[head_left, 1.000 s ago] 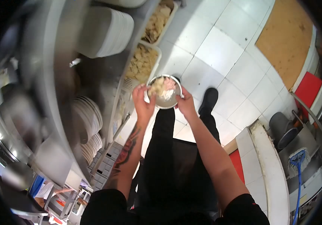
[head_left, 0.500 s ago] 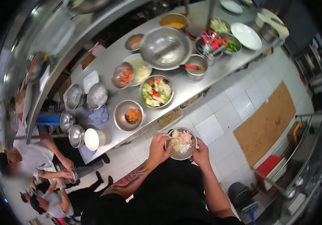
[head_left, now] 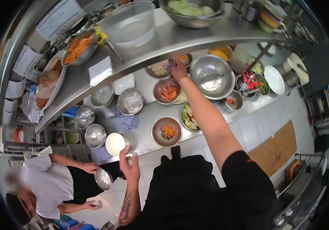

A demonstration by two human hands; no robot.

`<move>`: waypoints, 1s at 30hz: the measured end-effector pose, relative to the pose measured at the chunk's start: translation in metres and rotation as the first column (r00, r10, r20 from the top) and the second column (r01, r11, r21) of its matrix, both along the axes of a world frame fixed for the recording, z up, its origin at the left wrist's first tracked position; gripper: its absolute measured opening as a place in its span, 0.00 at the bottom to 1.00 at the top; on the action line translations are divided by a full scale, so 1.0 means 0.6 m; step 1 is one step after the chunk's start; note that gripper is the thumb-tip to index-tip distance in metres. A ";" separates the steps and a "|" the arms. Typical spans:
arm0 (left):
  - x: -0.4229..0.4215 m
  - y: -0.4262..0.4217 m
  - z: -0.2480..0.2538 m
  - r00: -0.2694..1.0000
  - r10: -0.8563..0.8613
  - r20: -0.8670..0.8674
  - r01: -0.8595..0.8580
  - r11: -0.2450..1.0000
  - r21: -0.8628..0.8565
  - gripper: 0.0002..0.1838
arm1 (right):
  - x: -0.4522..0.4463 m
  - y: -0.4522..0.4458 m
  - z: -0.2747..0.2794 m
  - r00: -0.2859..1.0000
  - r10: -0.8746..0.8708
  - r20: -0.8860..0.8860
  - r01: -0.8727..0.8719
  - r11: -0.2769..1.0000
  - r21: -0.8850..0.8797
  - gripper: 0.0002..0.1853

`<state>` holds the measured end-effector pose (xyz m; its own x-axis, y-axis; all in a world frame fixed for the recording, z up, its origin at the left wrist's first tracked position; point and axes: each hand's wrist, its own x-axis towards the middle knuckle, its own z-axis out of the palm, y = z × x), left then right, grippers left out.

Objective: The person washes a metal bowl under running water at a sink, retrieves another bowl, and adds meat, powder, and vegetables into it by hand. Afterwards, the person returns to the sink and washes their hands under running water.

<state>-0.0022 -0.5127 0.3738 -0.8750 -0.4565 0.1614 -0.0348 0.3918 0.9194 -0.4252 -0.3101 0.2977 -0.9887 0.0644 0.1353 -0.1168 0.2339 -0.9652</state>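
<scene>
My right arm stretches over the counter, and my right hand (head_left: pixel 178 70) is closed on the edge of a metal bowl (head_left: pixel 157 69) with pale food in it, under the shelf. Right beside that hand is a small bowl of orange food (head_left: pixel 184 58). In front of it stands a bowl of sliced red-orange food (head_left: pixel 167 91). My left hand (head_left: pixel 129 167) is raised near the white tub (head_left: pixel 115 144), fingers apart and slightly bent, holding nothing. A bowl of diced colourful food (head_left: pixel 166 132) stands near the counter's front edge. My right arm partly covers a bowl of mixed vegetables (head_left: pixel 189 117).
A steel shelf (head_left: pixel 141 57) hangs over the counter, bearing a clear plastic tub (head_left: pixel 128 25) and bowls. A large metal bowl (head_left: pixel 212 76) sits right of my arm. On the left, a co-worker (head_left: pixel 53 182) holds a bowl of white food (head_left: pixel 103 179).
The bowl I held in both hands at my waist is now at the back of the counter in my right hand. My left hand has let go. My view has shifted left.
</scene>
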 end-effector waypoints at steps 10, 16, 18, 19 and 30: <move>0.157 0.043 -0.033 0.911 0.408 0.057 -0.412 0.904 0.116 0.13 | -0.183 -0.130 -0.095 0.966 0.169 0.198 -0.215 0.946 0.243 0.19; 0.149 0.170 -0.058 0.891 0.448 0.073 -0.453 0.885 0.106 0.17 | -0.144 -0.073 -0.083 0.793 0.363 -0.490 0.068 0.746 0.662 0.19; 0.132 0.214 -0.069 0.889 0.452 0.069 -0.456 0.868 0.198 0.18 | -0.050 0.000 0.021 0.902 0.375 -0.214 -0.280 0.885 0.372 0.19; 0.120 0.235 -0.071 0.893 0.440 0.097 -0.450 0.862 0.234 0.18 | -0.001 0.040 0.042 0.900 0.436 0.024 -0.433 0.885 0.168 0.18; 0.049 0.389 -0.095 0.978 0.148 0.149 -0.195 0.900 0.389 0.17 | 0.441 0.394 -0.076 0.377 0.569 0.731 -0.331 0.820 -0.468 0.22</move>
